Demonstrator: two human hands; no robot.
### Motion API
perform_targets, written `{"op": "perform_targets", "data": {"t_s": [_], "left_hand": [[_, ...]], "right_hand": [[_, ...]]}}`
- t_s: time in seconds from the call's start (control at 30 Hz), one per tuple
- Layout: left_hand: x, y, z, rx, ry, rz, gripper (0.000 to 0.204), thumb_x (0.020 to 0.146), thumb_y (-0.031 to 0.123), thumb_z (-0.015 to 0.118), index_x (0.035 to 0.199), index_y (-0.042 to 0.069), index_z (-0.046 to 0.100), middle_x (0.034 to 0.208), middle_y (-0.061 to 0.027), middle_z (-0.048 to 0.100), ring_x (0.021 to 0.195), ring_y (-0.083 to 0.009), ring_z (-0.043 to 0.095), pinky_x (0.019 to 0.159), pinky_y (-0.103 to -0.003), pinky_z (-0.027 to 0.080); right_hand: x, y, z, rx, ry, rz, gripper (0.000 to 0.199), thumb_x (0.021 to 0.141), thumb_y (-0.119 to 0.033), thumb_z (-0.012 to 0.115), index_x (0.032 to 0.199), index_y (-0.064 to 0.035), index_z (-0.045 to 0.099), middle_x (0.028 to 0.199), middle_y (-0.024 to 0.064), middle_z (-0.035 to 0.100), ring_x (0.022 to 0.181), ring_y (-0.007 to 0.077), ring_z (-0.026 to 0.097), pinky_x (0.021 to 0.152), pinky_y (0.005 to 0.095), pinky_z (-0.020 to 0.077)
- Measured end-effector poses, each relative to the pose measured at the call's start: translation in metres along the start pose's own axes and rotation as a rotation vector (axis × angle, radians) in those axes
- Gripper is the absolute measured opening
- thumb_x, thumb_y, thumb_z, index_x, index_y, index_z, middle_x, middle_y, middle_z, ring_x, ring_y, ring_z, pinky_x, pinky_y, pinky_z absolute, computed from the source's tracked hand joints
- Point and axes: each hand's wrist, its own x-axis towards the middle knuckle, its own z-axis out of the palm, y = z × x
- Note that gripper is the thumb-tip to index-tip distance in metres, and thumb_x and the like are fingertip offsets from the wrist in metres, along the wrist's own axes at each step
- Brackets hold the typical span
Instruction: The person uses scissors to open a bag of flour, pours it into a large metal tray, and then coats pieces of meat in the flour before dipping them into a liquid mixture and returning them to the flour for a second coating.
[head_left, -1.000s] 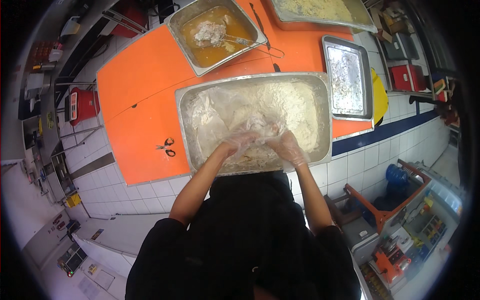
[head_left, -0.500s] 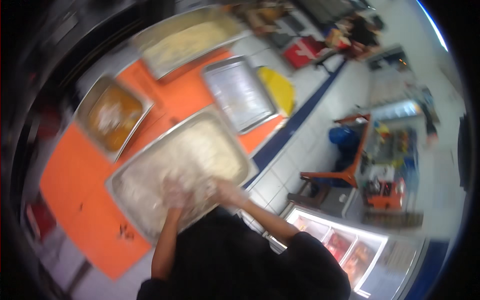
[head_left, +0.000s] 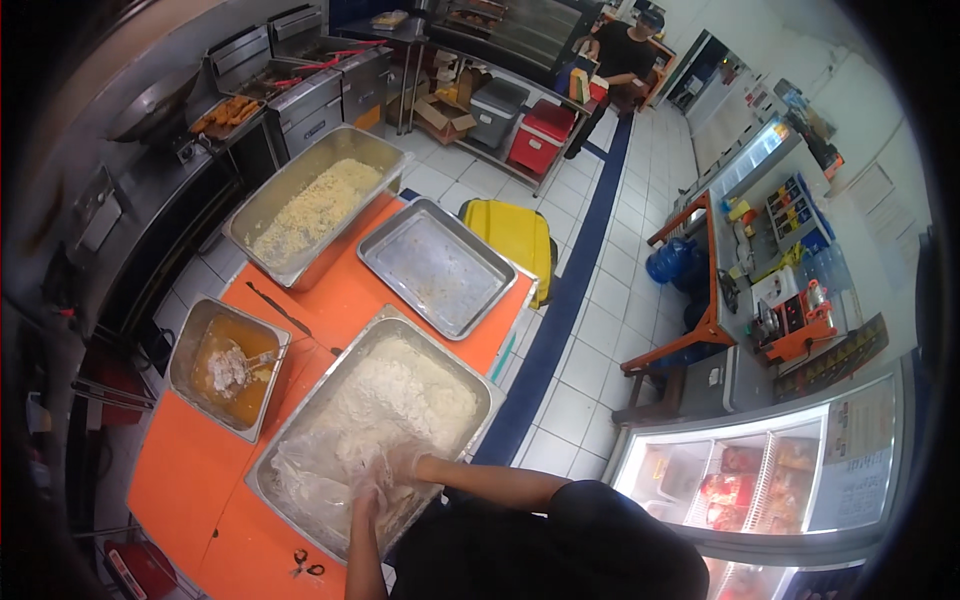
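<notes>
Here, the left hand (head_left: 366, 482) and right hand (head_left: 406, 463) are touching white powder (head_left: 400, 385); their fingers' opening and hold I cannot tell.

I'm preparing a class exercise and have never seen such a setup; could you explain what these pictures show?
There is no machine here: a person works with their own left hand and right hand, in clear gloves. The view comes from the left of two wide fisheye cameras on the person's head, looking down, so straight edges bend near the rim.

On the orange table are scissors, a steel pan of amber liquid, a shallow metal tray and the large flour tray. A deep pan of pale crumbs stands at the far end. Both hands are in the flour tray; whether they hold anything cannot be told.
</notes>
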Motion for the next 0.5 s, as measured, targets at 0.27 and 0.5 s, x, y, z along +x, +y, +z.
{"op": "perform_targets", "data": {"t_s": [0.27,0.5], "left_hand": [[-0.045,0.045,-0.015,1.117,0.349,0.644,0.039,0.093,0.033,0.069,0.12,0.004,0.067,0.112,-0.0181,0.07,0.104,-0.0353,0.066,0.092,-0.045,0.053],[0.022,-0.02,0.02,1.404,0.32,0.659,0.017,0.092,0.019,0.059,0.091,0.008,0.072,0.081,-0.0149,0.069,0.067,-0.0345,0.065,0.063,-0.046,0.055]], "right_hand": [[-0.036,0.009,-0.116,0.086,-0.047,0.228,0.053,0.083,-0.047,0.071,0.098,0.0033,0.074,0.093,0.028,0.072,0.09,0.0421,0.071,0.084,0.0515,0.055],[-0.043,-0.057,-0.124,0.159,0.332,0.233,0.046,0.092,-0.042,0.066,0.107,0.0007,0.071,0.088,0.0292,0.07,0.084,0.0436,0.071,0.074,0.0488,0.0563]]}}
